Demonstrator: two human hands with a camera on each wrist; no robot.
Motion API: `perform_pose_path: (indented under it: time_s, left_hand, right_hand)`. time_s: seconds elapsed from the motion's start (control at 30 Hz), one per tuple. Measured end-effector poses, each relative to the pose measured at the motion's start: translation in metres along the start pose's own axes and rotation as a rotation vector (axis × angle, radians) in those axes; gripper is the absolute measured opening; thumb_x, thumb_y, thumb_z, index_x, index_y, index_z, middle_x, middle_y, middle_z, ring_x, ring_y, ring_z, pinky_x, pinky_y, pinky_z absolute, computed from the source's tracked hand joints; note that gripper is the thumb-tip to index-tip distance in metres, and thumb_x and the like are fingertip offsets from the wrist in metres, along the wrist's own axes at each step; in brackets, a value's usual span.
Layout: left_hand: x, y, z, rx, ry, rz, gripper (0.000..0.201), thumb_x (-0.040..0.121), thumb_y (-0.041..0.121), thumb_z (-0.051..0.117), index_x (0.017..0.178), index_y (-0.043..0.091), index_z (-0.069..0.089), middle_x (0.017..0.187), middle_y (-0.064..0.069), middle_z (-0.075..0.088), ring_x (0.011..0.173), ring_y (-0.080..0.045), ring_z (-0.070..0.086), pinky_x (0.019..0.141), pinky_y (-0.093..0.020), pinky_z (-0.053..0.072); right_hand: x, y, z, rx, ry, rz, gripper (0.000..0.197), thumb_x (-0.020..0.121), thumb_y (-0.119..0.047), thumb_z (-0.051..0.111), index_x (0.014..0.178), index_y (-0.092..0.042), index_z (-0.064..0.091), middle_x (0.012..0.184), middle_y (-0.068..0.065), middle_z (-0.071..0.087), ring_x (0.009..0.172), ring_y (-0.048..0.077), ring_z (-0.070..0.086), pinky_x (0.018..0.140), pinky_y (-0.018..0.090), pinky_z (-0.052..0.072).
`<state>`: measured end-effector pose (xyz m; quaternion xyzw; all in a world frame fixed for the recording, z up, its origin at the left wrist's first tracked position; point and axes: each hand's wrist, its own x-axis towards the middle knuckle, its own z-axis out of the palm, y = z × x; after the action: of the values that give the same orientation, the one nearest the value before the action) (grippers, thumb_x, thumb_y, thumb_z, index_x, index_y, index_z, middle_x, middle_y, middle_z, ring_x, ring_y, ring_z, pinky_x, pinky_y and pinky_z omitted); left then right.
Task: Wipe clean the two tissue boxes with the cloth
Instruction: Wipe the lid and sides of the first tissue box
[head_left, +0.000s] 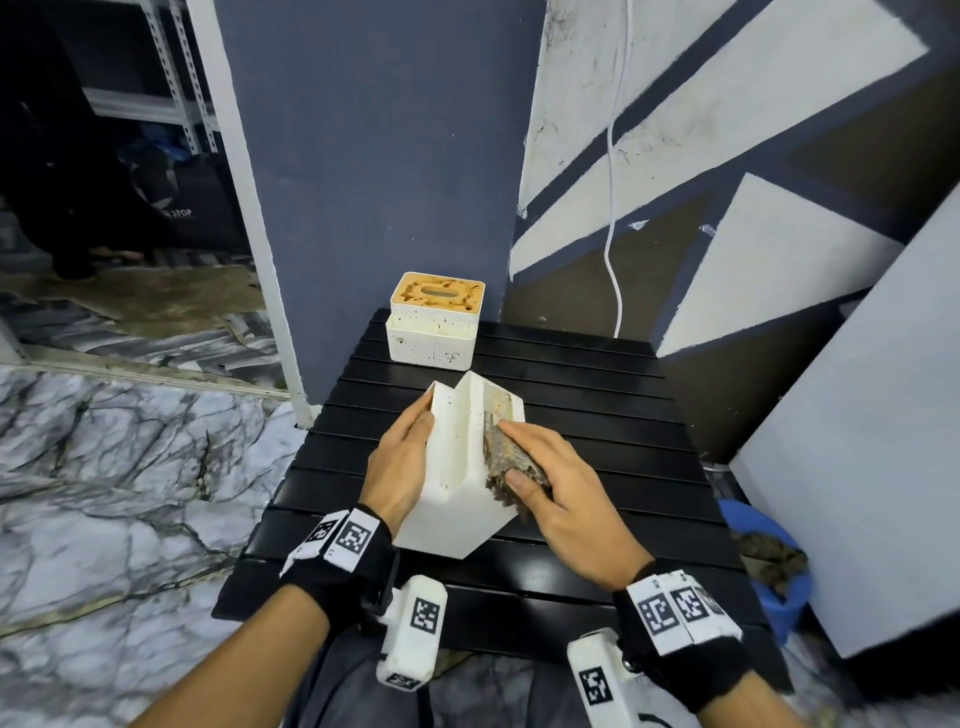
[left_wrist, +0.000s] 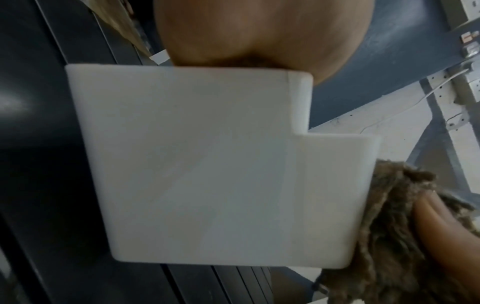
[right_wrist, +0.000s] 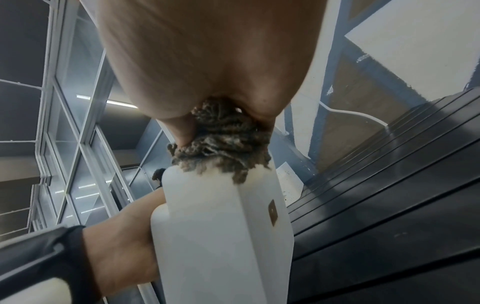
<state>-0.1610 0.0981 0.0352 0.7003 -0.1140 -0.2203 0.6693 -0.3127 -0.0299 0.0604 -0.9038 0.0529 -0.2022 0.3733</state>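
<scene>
A blue bucket (head_left: 784, 603) stands beside the black slatted table (head_left: 597, 395).

Marble floor (head_left: 104, 467), geometric painted wall (head_left: 727, 130)

Storage-like room (slotted metal shelving (head_left: 135, 104))

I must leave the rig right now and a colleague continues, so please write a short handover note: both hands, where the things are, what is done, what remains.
Left hand holds the near tissue box tipped up on the black table.
Right hand grips the cloth and presses it on that box's upper right face.
Far tissue box stands upright at the table's back edge, lid stained, sides speckled.
Done: near box seems partly wiped; some specks show.
Left: finish it, then wipe the far box.
</scene>
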Motion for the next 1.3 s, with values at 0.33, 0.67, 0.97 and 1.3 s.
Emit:
perform_pose_path:
  time_s: [0.33,0.67,0.97,1.3]
  left_hand:
    - [0.001,0.006,0.0,0.18,-0.017,0.037,0.038,0.102,0.044,0.036,0.135,0.057,0.049,0.138,0.018,0.057,0.126,-0.009,0.052,0.115,-0.035,0.035]
    - [0.002,0.01,0.002,0.221,-0.061,0.044,0.04,0.101,0.042,0.035,0.137,0.054,0.048,0.14,0.019,0.056,0.13,-0.009,0.05,0.118,-0.037,0.031]
    - [-0.002,0.017,0.009,0.343,-0.03,0.078,0.038,0.103,0.045,0.034,0.136,0.057,0.047,0.122,0.015,0.063,0.107,-0.008,0.057,0.098,-0.03,0.042]
    - [0.0,0.021,0.02,0.457,-0.122,0.066,0.039,0.102,0.049,0.031,0.136,0.065,0.04,0.139,0.008,0.058,0.124,-0.021,0.054,0.11,-0.041,0.04]
  right_hand:
    - [-0.001,0.004,0.021,-0.073,0.074,0.004,0.055,0.095,-0.042,0.035,0.146,-0.022,0.031,0.149,-0.01,0.028,0.137,0.001,0.021,0.115,0.017,0.015]
    - [0.029,0.007,0.02,-0.14,0.076,0.068,0.056,0.094,-0.04,0.032,0.146,-0.019,0.029,0.15,-0.005,0.028,0.137,0.007,0.022,0.111,0.013,0.011]
    - [0.003,0.005,0.023,-0.057,0.146,0.13,0.06,0.093,-0.051,0.032,0.147,-0.027,0.023,0.146,-0.018,0.024,0.137,-0.001,0.018,0.111,0.013,0.012]
    - [0.01,0.017,0.012,-0.096,0.146,0.115,0.055,0.095,-0.038,0.032,0.147,-0.021,0.026,0.149,-0.008,0.029,0.137,0.003,0.021,0.114,0.017,0.014]
